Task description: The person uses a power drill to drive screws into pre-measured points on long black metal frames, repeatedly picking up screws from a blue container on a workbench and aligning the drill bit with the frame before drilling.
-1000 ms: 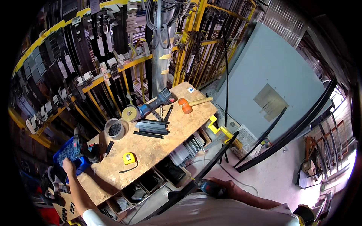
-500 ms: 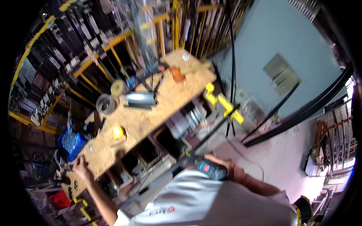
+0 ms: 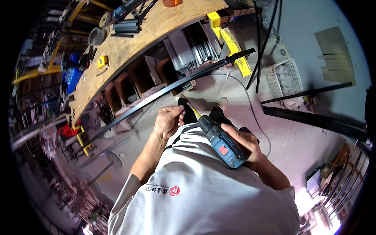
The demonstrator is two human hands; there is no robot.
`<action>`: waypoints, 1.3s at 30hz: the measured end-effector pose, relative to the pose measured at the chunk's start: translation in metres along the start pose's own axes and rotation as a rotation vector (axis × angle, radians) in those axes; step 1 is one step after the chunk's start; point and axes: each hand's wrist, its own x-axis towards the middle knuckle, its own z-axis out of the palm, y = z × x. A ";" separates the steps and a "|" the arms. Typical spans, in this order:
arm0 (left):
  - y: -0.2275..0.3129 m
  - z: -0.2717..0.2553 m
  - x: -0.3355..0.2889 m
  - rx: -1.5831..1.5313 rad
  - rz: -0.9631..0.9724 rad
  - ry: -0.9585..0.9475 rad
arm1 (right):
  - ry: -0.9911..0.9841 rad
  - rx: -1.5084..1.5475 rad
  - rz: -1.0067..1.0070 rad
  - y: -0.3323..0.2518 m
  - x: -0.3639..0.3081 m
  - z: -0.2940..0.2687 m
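My right hand (image 3: 244,143) is wrapped round the grip of a blue and black cordless drill (image 3: 224,145). Its yellow bit (image 3: 194,111) points up and to the left, away from my body. Close to the bit's tip is my left hand (image 3: 169,120), its thumb and fingers pinched together. Whatever is between those fingertips is too small to make out. Just beyond both hands, a long dark metal profile (image 3: 156,97) runs slantwise from the lower left to the upper right. Near its right end it rests on a yellow stand (image 3: 234,47).
Behind the profile stands a wooden workbench (image 3: 131,49) with a yellow tape measure (image 3: 102,62) and a blue bin (image 3: 71,79). Metal lengths (image 3: 196,45) lie on the shelf below. A white basket (image 3: 270,80) and dark bars (image 3: 313,120) are at the right; a cable (image 3: 250,102) crosses the floor.
My left hand has left the bench's left end and come in front of my body, beside the bit. The drill now points up and left. My view has turned downward.
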 end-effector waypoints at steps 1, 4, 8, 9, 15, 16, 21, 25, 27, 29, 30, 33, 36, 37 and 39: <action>-0.004 0.007 0.002 -0.034 -0.030 -0.020 | 0.032 0.008 -0.024 0.002 -0.007 -0.006; -0.018 0.025 0.014 -0.206 -0.046 -0.158 | 0.137 -0.022 -0.108 0.006 -0.015 -0.015; -0.014 0.066 0.021 -0.433 -0.184 -0.086 | 0.136 -0.032 -0.087 0.009 -0.026 -0.024; -0.014 0.073 0.024 -0.482 -0.215 -0.055 | 0.151 -0.057 -0.092 0.010 -0.027 -0.024; -0.015 0.087 0.034 -0.545 -0.267 -0.173 | 0.151 -0.100 -0.047 0.002 -0.023 -0.023; -0.016 0.085 0.034 -0.541 -0.273 -0.210 | 0.156 -0.105 -0.058 0.001 -0.020 -0.021; -0.006 0.082 0.034 -0.595 -0.298 -0.228 | 0.161 -0.159 -0.055 -0.005 -0.003 -0.010; 0.001 0.082 0.033 -0.517 -0.276 -0.140 | 0.126 -0.290 -0.035 -0.010 0.011 -0.008; 0.002 0.083 0.035 -0.430 -0.252 -0.053 | 0.090 -0.373 -0.063 -0.007 0.019 -0.008; -0.005 0.073 0.043 -0.531 -0.291 -0.136 | 0.003 -0.460 -0.054 -0.009 0.026 -0.012; -0.006 0.069 0.047 -0.584 -0.315 -0.187 | -0.014 -0.479 -0.053 -0.007 0.029 -0.013; -0.007 0.064 0.056 -0.708 -0.335 -0.253 | 0.066 -0.405 -0.072 0.006 0.039 -0.003; -0.006 0.053 0.072 -0.473 -0.246 -0.248 | 0.115 -0.256 0.142 0.009 0.035 0.004; 0.001 0.052 0.073 -0.305 -0.175 -0.188 | 0.168 -0.254 0.183 0.010 0.031 0.009; -0.008 0.019 0.104 0.355 0.499 -0.176 | 0.157 -0.258 0.307 0.009 0.032 0.012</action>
